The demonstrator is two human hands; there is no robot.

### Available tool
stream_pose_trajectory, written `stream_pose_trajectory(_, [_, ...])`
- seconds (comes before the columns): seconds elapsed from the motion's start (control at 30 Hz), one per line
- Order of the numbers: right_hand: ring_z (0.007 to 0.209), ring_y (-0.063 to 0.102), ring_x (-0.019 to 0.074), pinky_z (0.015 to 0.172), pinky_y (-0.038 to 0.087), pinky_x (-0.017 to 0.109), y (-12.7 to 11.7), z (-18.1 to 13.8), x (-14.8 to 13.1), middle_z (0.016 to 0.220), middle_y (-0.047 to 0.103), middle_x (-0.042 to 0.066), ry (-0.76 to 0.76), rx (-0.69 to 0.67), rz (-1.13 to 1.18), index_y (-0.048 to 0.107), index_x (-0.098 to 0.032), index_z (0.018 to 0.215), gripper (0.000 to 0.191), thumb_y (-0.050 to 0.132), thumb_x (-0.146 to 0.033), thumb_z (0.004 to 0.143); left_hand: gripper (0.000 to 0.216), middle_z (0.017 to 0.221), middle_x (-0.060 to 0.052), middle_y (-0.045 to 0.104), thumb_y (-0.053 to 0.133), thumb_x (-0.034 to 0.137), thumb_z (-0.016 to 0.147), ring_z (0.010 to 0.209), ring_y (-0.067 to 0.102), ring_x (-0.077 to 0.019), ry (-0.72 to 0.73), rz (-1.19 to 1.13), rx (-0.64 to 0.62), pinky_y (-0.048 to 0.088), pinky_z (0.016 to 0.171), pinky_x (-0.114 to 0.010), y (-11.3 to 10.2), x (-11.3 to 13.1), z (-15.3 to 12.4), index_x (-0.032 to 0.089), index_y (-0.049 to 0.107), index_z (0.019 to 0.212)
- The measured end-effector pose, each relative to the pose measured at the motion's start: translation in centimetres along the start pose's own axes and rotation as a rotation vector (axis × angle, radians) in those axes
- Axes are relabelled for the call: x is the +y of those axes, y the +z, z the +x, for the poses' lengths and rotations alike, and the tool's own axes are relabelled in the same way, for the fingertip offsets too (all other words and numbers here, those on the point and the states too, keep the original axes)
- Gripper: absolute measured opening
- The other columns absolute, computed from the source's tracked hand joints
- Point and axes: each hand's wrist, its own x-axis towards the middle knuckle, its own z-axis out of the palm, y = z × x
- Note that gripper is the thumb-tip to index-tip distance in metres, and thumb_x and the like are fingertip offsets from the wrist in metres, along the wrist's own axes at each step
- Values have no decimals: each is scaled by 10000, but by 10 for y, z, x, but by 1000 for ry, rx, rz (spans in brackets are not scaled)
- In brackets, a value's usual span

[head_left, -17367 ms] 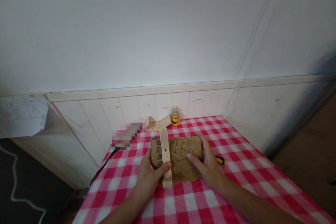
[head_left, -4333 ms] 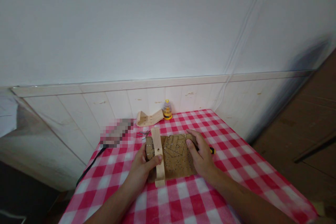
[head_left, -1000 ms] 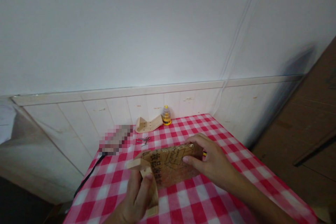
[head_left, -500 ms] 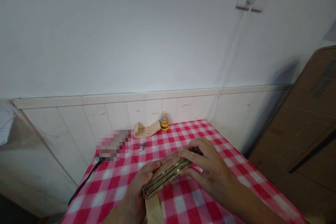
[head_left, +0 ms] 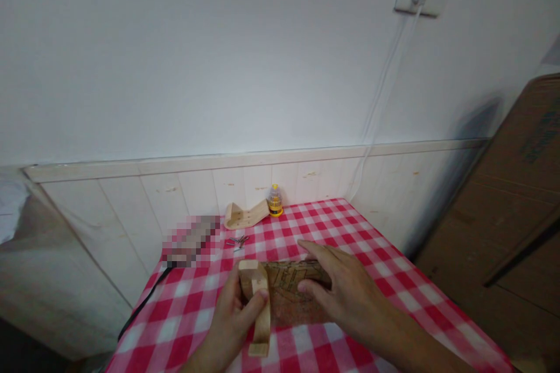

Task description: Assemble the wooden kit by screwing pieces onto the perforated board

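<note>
A brown printed block (head_left: 293, 297), with its broad face toward me, spans the space between my hands over the table. My left hand (head_left: 234, 309) is closed around its left end, thumb pressing a curved pale wooden piece (head_left: 261, 326) against that face. The wooden piece stands upright, its upper end hooked over the block's top edge. At the right end, my right hand (head_left: 345, 285) straddles the block, thumb on the face and index finger stretched out behind the top edge. Its other fingers are mostly hidden.
A red-and-white checked cloth (head_left: 324, 221) covers the table. Toward the wall lie several small metal pins (head_left: 238, 241), an angled wooden part (head_left: 247, 217) and a yellow-capped bottle-shaped container (head_left: 275, 203). A blurred-out object (head_left: 192, 242) with a black strap lies left; cardboard (head_left: 503, 215) leans right.
The block has turned from its layered edge to its broad printed face. The wooden piece has come up in front of it under my left thumb. My right index finger has lifted off its top.
</note>
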Motion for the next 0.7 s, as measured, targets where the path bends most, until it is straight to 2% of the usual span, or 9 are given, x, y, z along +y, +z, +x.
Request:
stream_pose_trajectory(0.17, [927,752,309,796,600,472,-7,0,0,1070,787,92,49,-51,124,641,-277,1315,539,724,-164,794,382,824,-19,708,826,488,742,744,664,-196,-75,-130,-50,531,664,-270,6,1,4,201,660,934])
stream_pose_trajectory(0.33, [936,734,301,791,590,458,-11,6,5,1073,777,81,106,-5,239,721,-281,1135,440,745,-125,724,373,795,-13,717,842,462,704,684,660,-194,-134,-208,-45,517,635,-273,7,6,8,191,689,909])
stream_pose_trajectory(0.43, [816,715,257,695,564,387,-14,10,7,977,776,69,251,26,303,744,-253,1019,343,773,-147,693,405,814,-37,740,852,424,673,698,680,-219,-158,-238,-66,517,647,-287,7,7,8,172,708,955])
stream_pose_trajectory(0.57, [589,615,189,544,472,310,-17,15,8,678,693,5,447,39,412,731,-231,938,226,757,-239,713,401,836,-50,760,830,404,697,702,702,-224,-217,-385,-99,524,646,-292,6,3,6,173,716,1005])
stream_pose_trajectory(0.7, [667,629,202,608,489,330,-15,15,10,734,702,10,457,139,535,713,-230,860,173,731,-311,708,405,849,-59,774,868,365,658,750,731,-244,-258,-450,-121,552,689,-310,5,-1,6,179,731,992])
